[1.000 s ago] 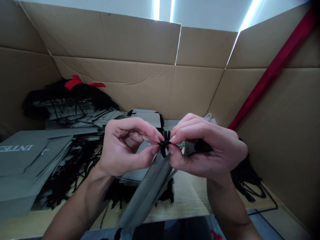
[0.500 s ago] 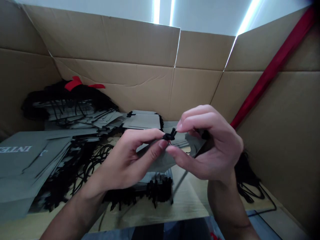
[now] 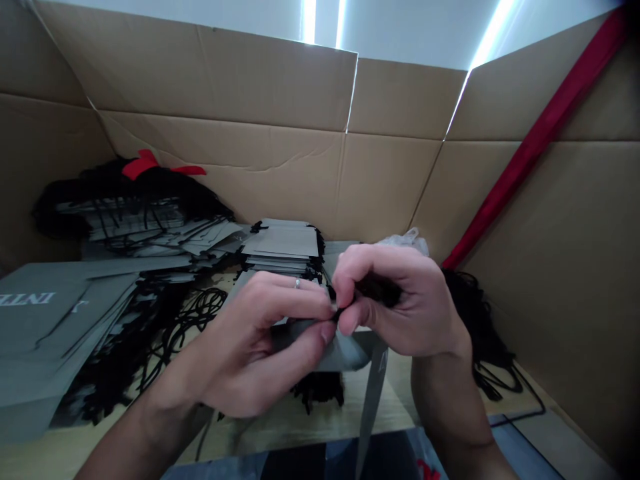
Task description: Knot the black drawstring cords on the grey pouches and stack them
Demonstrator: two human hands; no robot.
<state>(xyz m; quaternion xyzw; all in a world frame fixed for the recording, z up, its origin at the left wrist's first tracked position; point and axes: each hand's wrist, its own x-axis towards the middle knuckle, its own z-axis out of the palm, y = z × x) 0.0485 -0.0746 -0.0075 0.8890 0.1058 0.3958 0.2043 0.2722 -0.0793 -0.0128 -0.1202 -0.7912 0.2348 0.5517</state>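
Note:
My left hand (image 3: 270, 347), a ring on one finger, is closed in a pinch at the edge of a grey paper bag (image 3: 345, 353). The bag hangs below both hands, and one narrow side of it drops past the table's front edge. My right hand (image 3: 395, 300) pinches a black cord (image 3: 341, 311) between thumb and forefinger, right against the left fingertips. The fingers mostly cover the cord's end and any knot in it. Beneath the hands lies a pile of grey bags with black cord ends (image 3: 320, 390).
Flat grey bags with white lettering (image 3: 30, 333) and loose black cords (image 3: 195, 313) lie at left. Behind them is a heap of black cords (image 3: 120, 183) with a red strip. A grey stack (image 3: 283, 240) stands mid-back, more black cords (image 3: 475, 327) at right. Cardboard walls (image 3: 225, 87) enclose the table.
My right hand has lowered and moved left, its fingers closing over the cord that showed as a knot before. The grey bag has swung down below the hands.

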